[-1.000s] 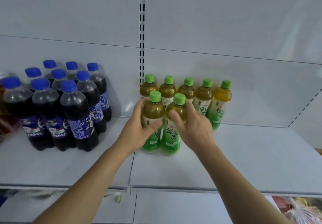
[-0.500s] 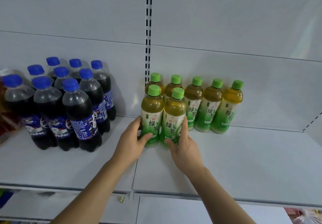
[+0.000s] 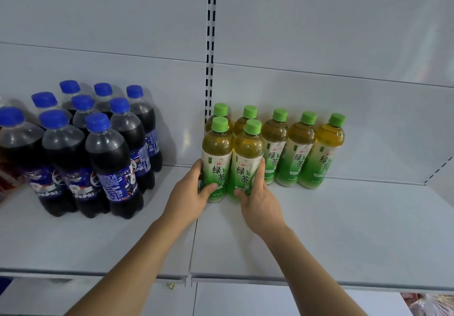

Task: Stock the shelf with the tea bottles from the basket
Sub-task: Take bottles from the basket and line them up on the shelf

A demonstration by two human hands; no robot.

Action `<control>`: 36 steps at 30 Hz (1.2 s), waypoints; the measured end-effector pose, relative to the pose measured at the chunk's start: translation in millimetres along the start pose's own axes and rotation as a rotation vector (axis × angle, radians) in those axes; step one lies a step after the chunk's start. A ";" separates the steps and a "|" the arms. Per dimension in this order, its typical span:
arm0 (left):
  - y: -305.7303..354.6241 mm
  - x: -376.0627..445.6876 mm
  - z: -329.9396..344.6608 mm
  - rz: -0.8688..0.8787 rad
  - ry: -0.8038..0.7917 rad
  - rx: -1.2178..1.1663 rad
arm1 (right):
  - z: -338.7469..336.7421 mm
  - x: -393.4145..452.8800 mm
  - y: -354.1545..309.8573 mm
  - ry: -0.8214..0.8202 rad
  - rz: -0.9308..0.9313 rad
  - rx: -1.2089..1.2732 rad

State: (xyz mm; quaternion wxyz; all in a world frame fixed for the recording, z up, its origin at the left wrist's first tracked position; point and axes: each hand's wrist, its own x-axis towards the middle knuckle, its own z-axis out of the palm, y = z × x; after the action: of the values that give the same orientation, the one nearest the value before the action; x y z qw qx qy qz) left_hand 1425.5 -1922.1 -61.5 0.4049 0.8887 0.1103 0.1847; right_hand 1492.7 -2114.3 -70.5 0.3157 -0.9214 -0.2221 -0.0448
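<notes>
White metal shelf (image 3: 344,229), pale back panel, slotted upright (image 3: 210,45) running down the middle. Wide bare stretch of shelf to the right of the tea and along the front edge.

Seven tea bottles stand upright: five in a back row against the panel, two in front at the row's left end. Left hand (image 3: 189,192) grips the front left bottle (image 3: 216,160) low down, thumb curled across its label. Right hand (image 3: 260,197) grips the front right bottle (image 3: 247,165), fingers (image 3: 261,170) up its right side, thumb at the base. Both bottles rest on the shelf, touching.

Green caps; labels read 绿茶, small red 统一 above. Cola bottles (image 3: 81,148) to the left, blue caps, "PEPSI" legible.

Leftmost back-row bottles mostly hidden. Red packaging cut off at left edge. Basket not seen.
</notes>
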 end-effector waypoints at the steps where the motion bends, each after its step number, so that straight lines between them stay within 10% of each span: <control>1: 0.3 0.1 -0.1 0.001 -0.006 0.003 | 0.3 0.7 0.3 -0.001 0.003 -0.006; 23: 48.9 -74.8 24.9 0.219 0.190 0.491 | -47.3 -84.2 18.7 0.205 -0.004 -0.542; 36: 197.4 -160.0 200.7 0.619 -0.121 0.266 | -169.0 -246.6 152.5 0.277 0.281 -0.642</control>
State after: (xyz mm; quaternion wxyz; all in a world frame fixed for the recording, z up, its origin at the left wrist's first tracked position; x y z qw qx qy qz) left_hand 1373.3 -2241.5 -70.9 0.2159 0.9344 -0.1656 0.2298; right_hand 1347.9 -2417.0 -76.4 0.0409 -0.9802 -0.0232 -0.1926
